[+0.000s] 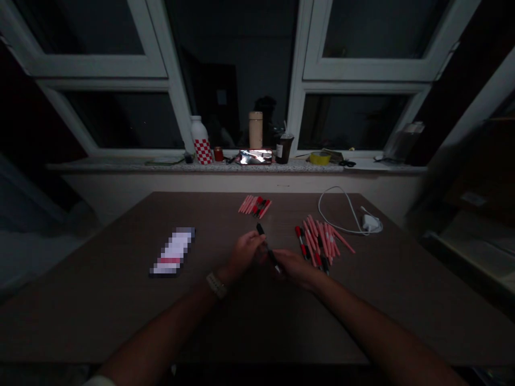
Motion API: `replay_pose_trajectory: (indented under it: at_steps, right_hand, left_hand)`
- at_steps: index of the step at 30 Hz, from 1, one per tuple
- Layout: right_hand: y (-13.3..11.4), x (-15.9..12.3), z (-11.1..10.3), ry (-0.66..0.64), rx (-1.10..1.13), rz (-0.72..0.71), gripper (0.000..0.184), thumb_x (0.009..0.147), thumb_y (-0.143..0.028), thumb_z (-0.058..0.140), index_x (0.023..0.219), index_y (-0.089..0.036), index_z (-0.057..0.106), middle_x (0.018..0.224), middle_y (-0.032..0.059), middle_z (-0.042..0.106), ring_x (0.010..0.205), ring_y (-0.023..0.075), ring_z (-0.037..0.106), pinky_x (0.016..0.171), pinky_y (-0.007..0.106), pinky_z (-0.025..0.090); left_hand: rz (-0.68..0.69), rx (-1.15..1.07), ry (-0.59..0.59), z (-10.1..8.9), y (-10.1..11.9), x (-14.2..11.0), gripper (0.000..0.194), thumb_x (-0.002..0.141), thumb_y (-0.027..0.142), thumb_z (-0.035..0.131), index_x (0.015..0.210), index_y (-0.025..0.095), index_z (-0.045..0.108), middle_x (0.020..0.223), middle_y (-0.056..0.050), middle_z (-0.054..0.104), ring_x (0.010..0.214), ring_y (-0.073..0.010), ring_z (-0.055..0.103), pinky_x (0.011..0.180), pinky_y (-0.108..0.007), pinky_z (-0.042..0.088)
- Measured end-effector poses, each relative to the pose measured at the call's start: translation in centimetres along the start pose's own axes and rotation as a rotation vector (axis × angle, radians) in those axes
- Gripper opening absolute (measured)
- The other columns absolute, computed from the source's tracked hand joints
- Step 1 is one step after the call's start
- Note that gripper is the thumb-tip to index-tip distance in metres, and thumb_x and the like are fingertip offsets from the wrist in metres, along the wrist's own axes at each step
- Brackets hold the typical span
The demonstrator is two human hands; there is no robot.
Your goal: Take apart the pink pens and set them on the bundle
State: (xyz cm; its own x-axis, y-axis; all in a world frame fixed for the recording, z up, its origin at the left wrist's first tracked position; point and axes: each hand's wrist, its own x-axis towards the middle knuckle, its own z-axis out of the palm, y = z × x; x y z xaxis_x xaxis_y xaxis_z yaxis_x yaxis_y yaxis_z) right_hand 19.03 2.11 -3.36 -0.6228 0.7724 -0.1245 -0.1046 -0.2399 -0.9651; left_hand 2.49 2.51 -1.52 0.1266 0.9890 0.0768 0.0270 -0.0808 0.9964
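Observation:
Both of my hands meet over the middle of the brown table (120, 300) around one dark pen (266, 244). My left hand (244, 255) is closed round its upper part, with the black end sticking up past my fingers. My right hand (293, 267) is closed on its lower end, where a pale tip shows. A loose heap of pink and red pens (322, 241) lies just right of my right hand. A smaller bundle of pink and red pens (255, 206) lies farther back, beyond my hands.
A phone (174, 252) lies flat at the left of the table. A white charger with its coiled cable (354, 219) sits at the back right. On the window sill (120, 165) stand a checked bottle (201, 140), a beige flask (255, 130), a dark cup (284, 148) and yellow tape (320, 158).

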Motion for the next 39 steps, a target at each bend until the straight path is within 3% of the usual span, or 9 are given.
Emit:
replay_pose_trajectory:
  at_steps: [4,8,13,17,23,29,34,39]
  right_hand:
    - [-0.2,-0.2,0.0,-0.027,0.108,0.046,0.031,0.081,-0.048,0.06,0.084,-0.017,0.067,0.05,-0.0067,0.042,0.041,0.0071,0.03,0.041,0.019,0.022]
    - [0.1,-0.3,-0.4,0.022,0.149,0.076,0.039,0.08,-0.055,0.06,0.084,-0.017,0.066,0.058,-0.0032,0.052,0.044,0.0075,0.038,0.042,0.02,0.025]
    - [0.4,-0.1,-0.5,0.04,0.121,0.059,0.032,0.072,-0.046,0.072,0.071,-0.016,0.06,0.053,-0.0055,0.048,0.044,0.0064,0.04,0.043,0.019,0.029]
    - [0.3,0.3,-1.0,0.099,0.121,-0.019,0.03,0.067,-0.038,0.078,0.082,-0.018,0.061,0.055,-0.0069,0.052,0.044,0.0064,0.042,0.043,0.019,0.031]
    - [0.4,0.6,-1.5,0.217,0.004,-0.134,0.032,0.068,-0.039,0.076,0.089,-0.018,0.063,0.051,-0.0072,0.052,0.042,0.0073,0.042,0.041,0.02,0.031]
    - [0.2,0.9,-1.7,0.312,-0.031,-0.225,0.032,0.073,-0.047,0.069,0.084,-0.017,0.064,0.063,-0.0016,0.062,0.043,0.0079,0.044,0.041,0.022,0.029]
    - [-0.2,0.7,-1.7,0.392,-0.136,-0.248,0.035,0.075,-0.05,0.067,0.077,-0.015,0.066,0.047,-0.0043,0.051,0.041,0.0087,0.04,0.042,0.023,0.024]
    - [-0.6,0.3,-1.1,0.48,-0.153,-0.233,0.042,0.074,-0.055,0.066,0.068,-0.014,0.065,0.044,-0.0047,0.045,0.041,0.0079,0.037,0.042,0.023,0.021]
  left_hand:
    - [0.007,-0.01,0.027,0.0,-0.4,-0.7,0.029,0.082,0.045,0.055,0.073,0.019,0.049,0.06,0.004,0.055,0.051,-0.01,0.051,0.053,-0.023,0.04]
    - [-0.043,0.014,0.053,-0.1,-0.7,-1.2,0.029,0.084,0.045,0.052,0.074,0.019,0.05,0.058,0.003,0.055,0.053,-0.0112,0.051,0.053,-0.023,0.038]
    - [-0.013,0.043,0.033,0.4,-0.9,-1.6,0.029,0.087,0.047,0.05,0.083,0.018,0.051,0.063,0.005,0.051,0.054,-0.0094,0.045,0.051,-0.021,0.034]
    - [0.014,0.081,0.013,0.8,-0.8,-2.1,0.029,0.088,0.047,0.05,0.094,0.018,0.051,0.07,0.004,0.053,0.059,-0.0094,0.046,0.055,-0.021,0.036]
    - [0.038,0.07,-0.066,0.9,-1.3,-2.2,0.029,0.087,0.043,0.055,0.101,0.018,0.049,0.078,0.001,0.061,0.064,-0.0104,0.051,0.058,-0.021,0.038]
    - [0.066,0.128,0.018,0.6,-1.4,-1.9,0.028,0.087,0.044,0.053,0.096,0.017,0.053,0.077,0.001,0.059,0.06,-0.0096,0.049,0.057,-0.021,0.037]
    - [0.062,0.241,0.067,0.4,-1.6,-1.7,0.03,0.084,0.045,0.058,0.092,0.016,0.057,0.072,0.001,0.057,0.062,-0.0109,0.05,0.058,-0.022,0.038]
    - [0.111,0.343,0.065,0.3,-1.7,-1.7,0.029,0.086,0.045,0.055,0.089,0.016,0.059,0.07,0.002,0.055,0.064,-0.0118,0.05,0.06,-0.022,0.039]
